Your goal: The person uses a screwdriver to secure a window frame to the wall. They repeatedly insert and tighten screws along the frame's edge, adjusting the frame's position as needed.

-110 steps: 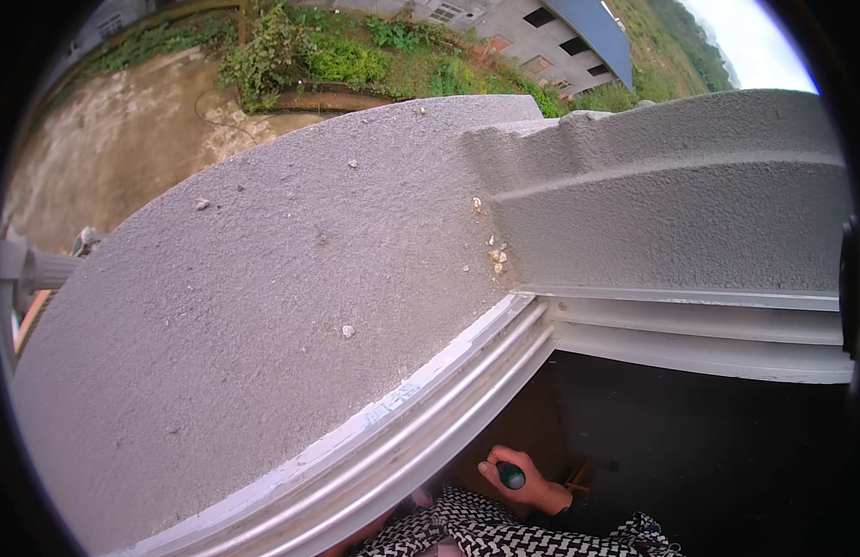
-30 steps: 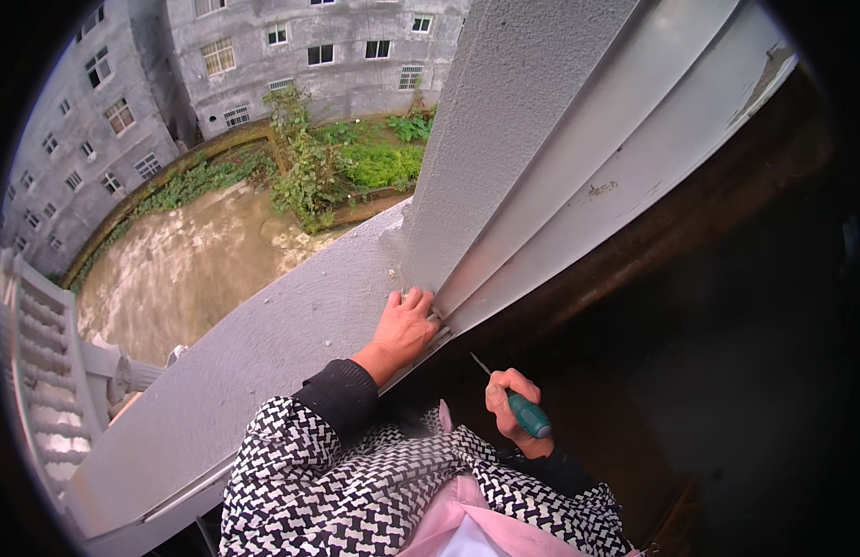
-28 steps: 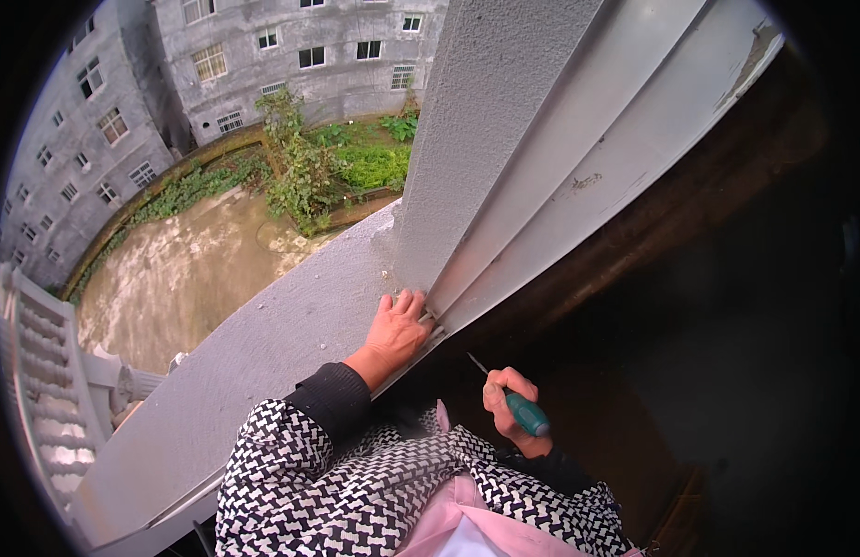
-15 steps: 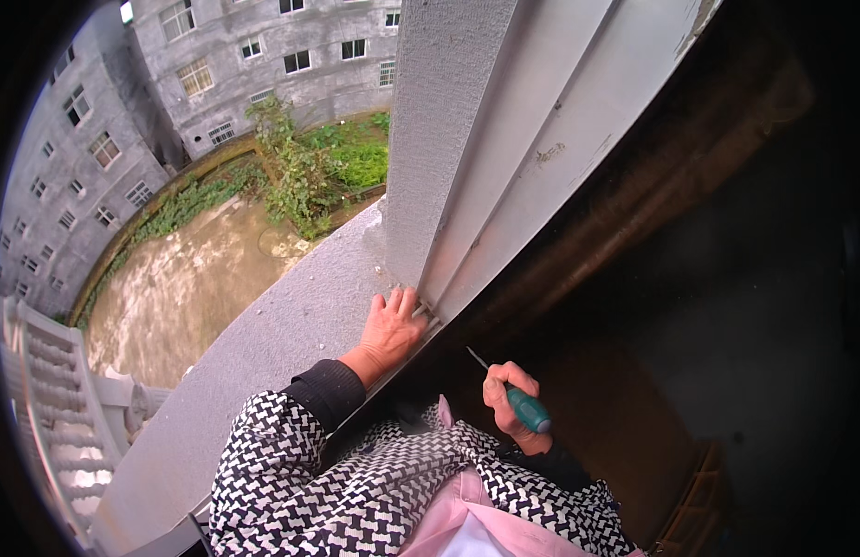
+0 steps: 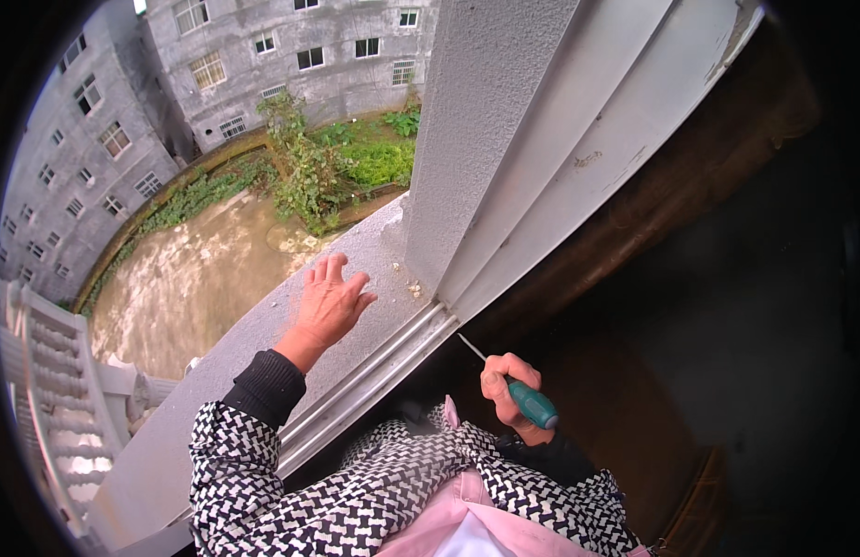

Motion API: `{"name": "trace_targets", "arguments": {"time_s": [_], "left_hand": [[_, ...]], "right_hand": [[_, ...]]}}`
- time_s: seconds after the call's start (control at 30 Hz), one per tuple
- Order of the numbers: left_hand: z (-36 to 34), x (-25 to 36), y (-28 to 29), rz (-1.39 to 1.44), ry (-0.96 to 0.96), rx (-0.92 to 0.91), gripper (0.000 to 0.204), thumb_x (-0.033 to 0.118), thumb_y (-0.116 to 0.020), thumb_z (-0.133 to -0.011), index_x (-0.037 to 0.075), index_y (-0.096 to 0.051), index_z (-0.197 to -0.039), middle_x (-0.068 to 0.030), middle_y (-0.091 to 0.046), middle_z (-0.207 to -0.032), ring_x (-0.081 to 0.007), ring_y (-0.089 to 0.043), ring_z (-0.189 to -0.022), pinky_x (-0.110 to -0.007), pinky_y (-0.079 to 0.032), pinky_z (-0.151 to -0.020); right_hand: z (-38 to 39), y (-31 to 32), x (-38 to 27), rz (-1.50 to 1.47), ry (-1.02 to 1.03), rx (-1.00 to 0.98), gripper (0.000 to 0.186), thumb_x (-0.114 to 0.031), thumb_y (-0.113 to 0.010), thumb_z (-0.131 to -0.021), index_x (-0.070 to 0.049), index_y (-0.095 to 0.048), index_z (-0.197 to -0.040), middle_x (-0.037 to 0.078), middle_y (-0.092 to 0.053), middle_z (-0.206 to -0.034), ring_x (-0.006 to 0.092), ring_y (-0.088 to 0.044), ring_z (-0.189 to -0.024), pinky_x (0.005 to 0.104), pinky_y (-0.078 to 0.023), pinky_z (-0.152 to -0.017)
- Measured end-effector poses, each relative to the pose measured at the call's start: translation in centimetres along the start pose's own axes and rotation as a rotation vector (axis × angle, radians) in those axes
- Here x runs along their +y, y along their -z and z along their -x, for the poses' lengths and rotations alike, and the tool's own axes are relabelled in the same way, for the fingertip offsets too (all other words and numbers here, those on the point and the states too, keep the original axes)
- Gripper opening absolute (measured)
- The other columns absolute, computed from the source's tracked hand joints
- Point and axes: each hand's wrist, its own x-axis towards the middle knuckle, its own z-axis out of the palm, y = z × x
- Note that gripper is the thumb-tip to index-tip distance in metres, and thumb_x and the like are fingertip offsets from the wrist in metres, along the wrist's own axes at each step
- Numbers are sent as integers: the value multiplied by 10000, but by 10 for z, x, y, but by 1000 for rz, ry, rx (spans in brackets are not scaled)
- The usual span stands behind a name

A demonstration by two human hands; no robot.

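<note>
Diagonally in the right fingers, probably a green-handled screwdriver.

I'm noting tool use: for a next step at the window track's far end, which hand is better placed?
Probably the right hand, which grips the green-handled tool, its tip pointing toward that end of the window track. The left hand seems empty, over the ledge beside the track.
</note>
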Motion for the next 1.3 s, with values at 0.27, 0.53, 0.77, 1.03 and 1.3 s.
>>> {"name": "trace_targets", "arguments": {"time_s": [0.27,0.53,0.77,1.03,1.3], "left_hand": [[-4,67,-47,248,-44,-41,111,200,-718,-816,171,-735,-922,-97,-583,-1171,-324,-532,-1147,-450,-432,-895],[-23,77,-63,223,29,-129,128,231,-730,-796,161,-709,-900,-58,-629,-1060,-286,-566,-1095,-456,-451,-836],[-27,78,-54,102,83,-229,128,254,-665,-849,171,-742,-909,-60,-653,-1023,-264,-572,-1098,-465,-440,-818],[-33,98,-60,59,15,-206,147,266,-614,-888,203,-746,-901,-47,-661,-997,-242,-563,-1095,-453,-402,-835],[-26,80,-47,84,-104,-164,120,228,-633,-871,193,-738,-918,-37,-661,-952,-243,-618,-1011,-455,-437,-826]], "right_hand": [[-58,-29,23,168,164,-89,190,-89,-667,-959,-30,-537,-832,107,-531,-667,260,-532,-548,357,-443,-539],[-89,-63,29,191,12,25,277,-132,-633,-1008,-63,-498,-775,-22,-489,-620,67,-445,-532,269,-386,-516],[-108,-66,16,34,-249,76,306,-158,-624,-1012,-61,-491,-753,-36,-461,-598,43,-420,-546,272,-363,-498],[-99,-72,14,-8,-295,49,275,-155,-586,-1041,-99,-460,-803,-35,-469,-610,41,-402,-502,239,-314,-457],[-95,-74,-13,-387,-379,160,272,-134,-530,-1065,-96,-397,-830,-32,-385,-644,56,-318,-464,247,-267,-443]]}}
